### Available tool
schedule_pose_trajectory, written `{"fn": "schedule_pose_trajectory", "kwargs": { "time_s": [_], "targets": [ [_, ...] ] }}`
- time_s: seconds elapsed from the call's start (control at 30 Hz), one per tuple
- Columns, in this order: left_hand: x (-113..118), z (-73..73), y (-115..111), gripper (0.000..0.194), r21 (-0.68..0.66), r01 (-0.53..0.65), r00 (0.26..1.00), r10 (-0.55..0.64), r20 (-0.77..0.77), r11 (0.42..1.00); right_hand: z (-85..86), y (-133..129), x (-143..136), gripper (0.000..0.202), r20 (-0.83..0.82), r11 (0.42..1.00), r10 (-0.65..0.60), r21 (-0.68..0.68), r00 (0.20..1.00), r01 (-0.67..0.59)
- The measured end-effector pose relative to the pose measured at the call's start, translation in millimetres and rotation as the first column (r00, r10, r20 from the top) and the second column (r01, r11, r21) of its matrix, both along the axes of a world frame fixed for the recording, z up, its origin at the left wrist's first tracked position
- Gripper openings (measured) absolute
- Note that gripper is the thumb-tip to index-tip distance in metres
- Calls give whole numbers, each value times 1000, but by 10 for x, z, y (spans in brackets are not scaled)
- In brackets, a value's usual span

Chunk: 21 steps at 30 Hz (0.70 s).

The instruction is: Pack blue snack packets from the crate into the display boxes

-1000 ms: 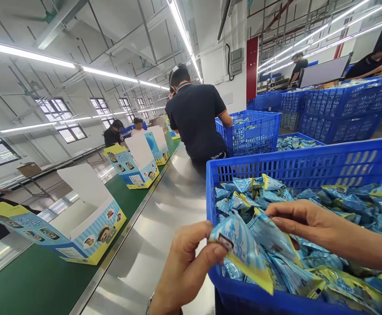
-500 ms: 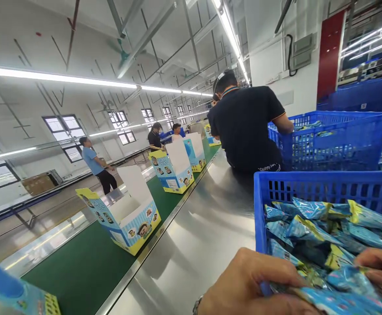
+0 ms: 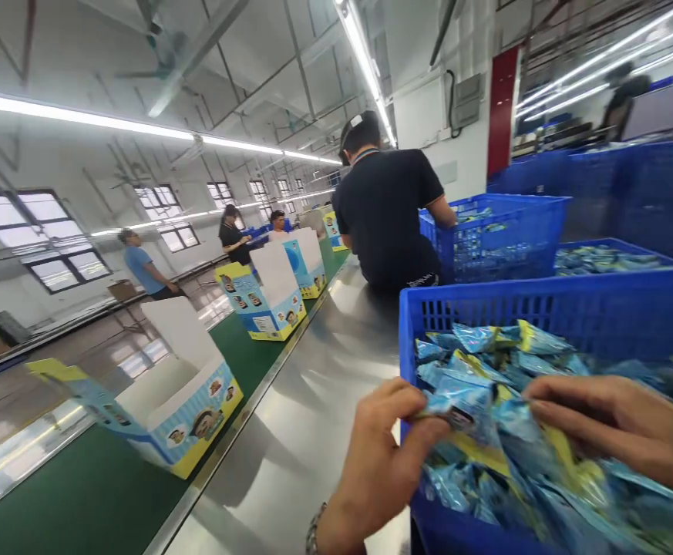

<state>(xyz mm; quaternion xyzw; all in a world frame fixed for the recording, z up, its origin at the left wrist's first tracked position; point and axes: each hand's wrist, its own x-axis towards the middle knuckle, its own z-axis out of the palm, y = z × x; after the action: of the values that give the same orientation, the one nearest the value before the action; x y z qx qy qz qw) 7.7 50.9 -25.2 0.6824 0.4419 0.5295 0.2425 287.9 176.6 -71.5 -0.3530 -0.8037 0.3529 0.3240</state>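
Observation:
A blue crate (image 3: 486, 297) at the lower right is filled with light-blue and yellow foil packets (image 3: 457, 482). Over its left wall, my left hand (image 3: 379, 447) pinches the end of a blue packet (image 3: 466, 412) between thumb and fingers. My right hand (image 3: 607, 420) reaches in from the right, its fingertips pressed together on a packet beside the first one. A bracelet circles my left wrist. Left of the crate, an open printed carton (image 3: 197, 408) with raised white flaps stands on the green conveyor belt (image 3: 75, 493).
More open cartons (image 3: 267, 297) stand farther along the belt. A metal ledge (image 3: 313, 393) runs between belt and crate. A person in a black shirt (image 3: 385, 212) sits ahead beside another blue crate (image 3: 503, 235). Other people stand across the belt.
The view has swung right. Both hands have risen over the crate, and the near cartons sit farther left in view. The carton at the lower left has left the picture.

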Motion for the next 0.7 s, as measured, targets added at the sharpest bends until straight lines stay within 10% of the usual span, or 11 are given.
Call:
{"fn": "schedule_pose_trajectory", "kwargs": {
  "time_s": [0.47, 0.7],
  "targets": [
    [115, -113, -4, 17, -22, 185, 960, -185, -208, 983, 332, -300, -149, 63, -107, 955, 232, -164, 967, -248],
    [-29, 8, -110, 17, 165, 38, 996, -23, -90, 986, 414, -197, -112, 62, -28, 978, 184, -100, 983, -186]
  ]
}}
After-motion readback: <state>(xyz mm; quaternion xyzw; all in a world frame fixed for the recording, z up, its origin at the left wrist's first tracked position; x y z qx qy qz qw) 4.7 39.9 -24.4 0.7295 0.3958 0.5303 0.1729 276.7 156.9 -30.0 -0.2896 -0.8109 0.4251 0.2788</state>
